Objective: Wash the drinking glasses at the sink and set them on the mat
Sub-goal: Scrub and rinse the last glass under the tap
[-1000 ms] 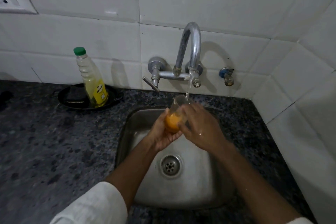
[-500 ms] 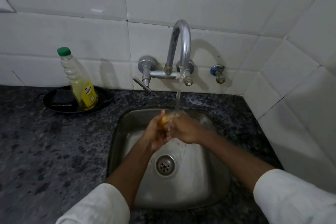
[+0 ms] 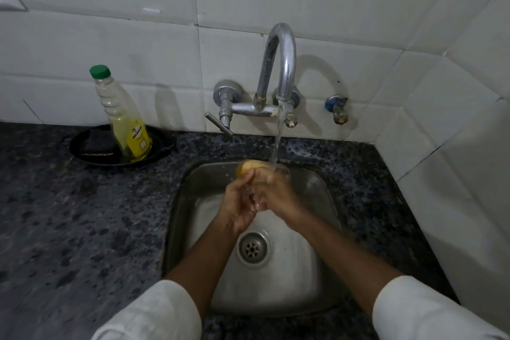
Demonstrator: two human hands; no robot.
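Over the steel sink (image 3: 317, 279), both hands meet under the running water. My right hand (image 3: 278, 193) grips a clear drinking glass (image 3: 282, 171), which is tilted with its rim pointing away; most of it is hidden by my fingers. My left hand (image 3: 236, 203) holds a yellow-orange sponge (image 3: 244, 168) against the glass's left side. The stream from the faucet (image 3: 281, 63) lands on the glass and on my right hand's fingers.
A bottle of yellow dish liquid with a green cap (image 3: 124, 119) stands in a black dish (image 3: 82, 146) on the dark speckled counter (image 3: 82, 229), left of the sink. The drain (image 3: 252, 248) lies below my hands. White tiled walls close in behind and on the right.
My hands have lowered the glass toward the basin and tipped it away from me. The sponge now shows at the top of my left hand's fingers. Water keeps running.
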